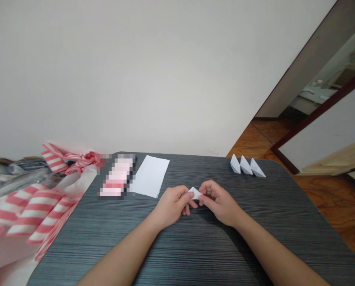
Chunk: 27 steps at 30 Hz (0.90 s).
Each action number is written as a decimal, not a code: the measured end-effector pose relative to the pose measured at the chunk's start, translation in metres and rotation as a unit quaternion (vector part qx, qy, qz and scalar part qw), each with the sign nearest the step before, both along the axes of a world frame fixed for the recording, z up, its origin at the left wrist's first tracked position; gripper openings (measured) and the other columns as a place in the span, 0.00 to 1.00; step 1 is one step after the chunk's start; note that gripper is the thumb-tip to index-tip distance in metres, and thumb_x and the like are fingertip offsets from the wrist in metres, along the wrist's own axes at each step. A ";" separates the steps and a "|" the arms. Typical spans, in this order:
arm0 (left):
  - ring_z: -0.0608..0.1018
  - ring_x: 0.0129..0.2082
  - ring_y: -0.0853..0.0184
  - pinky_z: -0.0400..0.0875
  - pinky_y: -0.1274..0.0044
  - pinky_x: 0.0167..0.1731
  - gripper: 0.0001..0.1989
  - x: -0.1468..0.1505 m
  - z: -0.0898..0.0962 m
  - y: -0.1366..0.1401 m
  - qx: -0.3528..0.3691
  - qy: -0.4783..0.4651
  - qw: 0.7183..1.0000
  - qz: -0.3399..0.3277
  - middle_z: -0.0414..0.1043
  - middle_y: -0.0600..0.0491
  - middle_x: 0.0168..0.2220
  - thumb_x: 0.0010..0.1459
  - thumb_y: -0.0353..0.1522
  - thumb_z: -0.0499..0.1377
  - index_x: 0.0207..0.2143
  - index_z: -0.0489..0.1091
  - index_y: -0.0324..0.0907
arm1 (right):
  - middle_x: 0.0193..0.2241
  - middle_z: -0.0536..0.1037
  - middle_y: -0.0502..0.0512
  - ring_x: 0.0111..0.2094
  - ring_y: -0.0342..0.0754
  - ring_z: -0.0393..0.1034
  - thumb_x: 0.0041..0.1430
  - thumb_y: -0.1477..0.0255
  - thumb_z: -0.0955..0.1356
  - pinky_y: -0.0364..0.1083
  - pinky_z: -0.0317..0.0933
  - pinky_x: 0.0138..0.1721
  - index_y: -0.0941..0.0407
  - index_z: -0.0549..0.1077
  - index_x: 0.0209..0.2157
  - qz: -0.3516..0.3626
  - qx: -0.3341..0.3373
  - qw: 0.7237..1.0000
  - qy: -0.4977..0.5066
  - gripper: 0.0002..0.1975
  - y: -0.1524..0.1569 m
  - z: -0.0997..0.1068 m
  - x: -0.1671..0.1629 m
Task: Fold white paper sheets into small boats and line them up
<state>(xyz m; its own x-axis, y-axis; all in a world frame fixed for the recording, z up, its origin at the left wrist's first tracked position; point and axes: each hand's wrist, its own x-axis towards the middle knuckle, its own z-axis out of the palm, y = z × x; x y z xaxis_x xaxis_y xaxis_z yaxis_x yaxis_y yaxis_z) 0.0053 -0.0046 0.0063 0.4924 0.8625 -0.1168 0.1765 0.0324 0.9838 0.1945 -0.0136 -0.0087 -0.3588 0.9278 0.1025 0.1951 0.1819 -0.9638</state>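
Grip: left hand [172,203] and right hand [220,201] both pinched on the folded paper piece [195,193]. Dark counter [168,254] under the paper stack [151,176]. Folded-paper boats [246,166] well right of the stack. Held piece: near right of it. Likely feather-light, stiff at creases, easily crushed; best held by layered edges, not the peak.

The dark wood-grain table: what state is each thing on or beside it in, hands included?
Bare left hand: pinching the small folded white paper piece.
Bare right hand: pinching its other side.
Small folded white paper piece: partly covered by fingers, folded.
Three pointed white paper pieces: folded, side by side.
Rectangular white paper sheets: lying flat.
Pink-and-dark object: pixelated, state unclear.
Red-and-white striped cloth: crumpled.
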 end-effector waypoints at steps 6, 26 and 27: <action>0.71 0.18 0.73 0.65 0.81 0.19 0.17 0.000 -0.003 0.000 -0.006 -0.006 1.000 0.009 0.74 0.51 0.25 0.59 0.41 0.49 0.29 0.68 0.37 | 0.22 0.70 0.49 0.21 0.40 0.64 0.60 0.68 0.63 0.39 0.58 0.23 0.58 0.68 0.33 0.023 -0.037 0.996 -0.076 0.08 0.001 0.005 0.001; 0.71 0.19 0.73 0.63 0.82 0.19 0.16 -0.001 0.000 0.000 -0.022 0.000 1.000 -0.014 0.75 0.49 0.28 0.58 0.40 0.50 0.30 0.68 0.36 | 0.16 0.69 0.48 0.15 0.39 0.62 0.65 0.66 0.56 0.39 0.57 0.21 0.58 0.68 0.23 0.048 -0.031 0.992 -0.108 0.21 0.002 0.008 0.005; 0.71 0.19 0.73 0.63 0.82 0.19 0.16 -0.001 0.000 0.000 -0.023 -0.001 1.000 -0.013 0.75 0.49 0.28 0.58 0.40 0.50 0.30 0.68 0.36 | 0.16 0.69 0.48 0.15 0.39 0.62 0.64 0.66 0.57 0.39 0.56 0.21 0.58 0.69 0.24 0.045 -0.029 0.993 -0.107 0.19 0.002 0.007 0.005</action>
<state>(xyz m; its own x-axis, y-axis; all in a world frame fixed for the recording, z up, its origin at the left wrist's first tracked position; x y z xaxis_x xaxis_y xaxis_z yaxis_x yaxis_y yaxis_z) 0.0041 -0.0046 0.0059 0.5144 0.8434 -0.1553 0.1768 0.0728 0.9815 0.1995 -0.0118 -0.0013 -0.4487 0.8929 -0.0379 0.3813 0.1529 -0.9117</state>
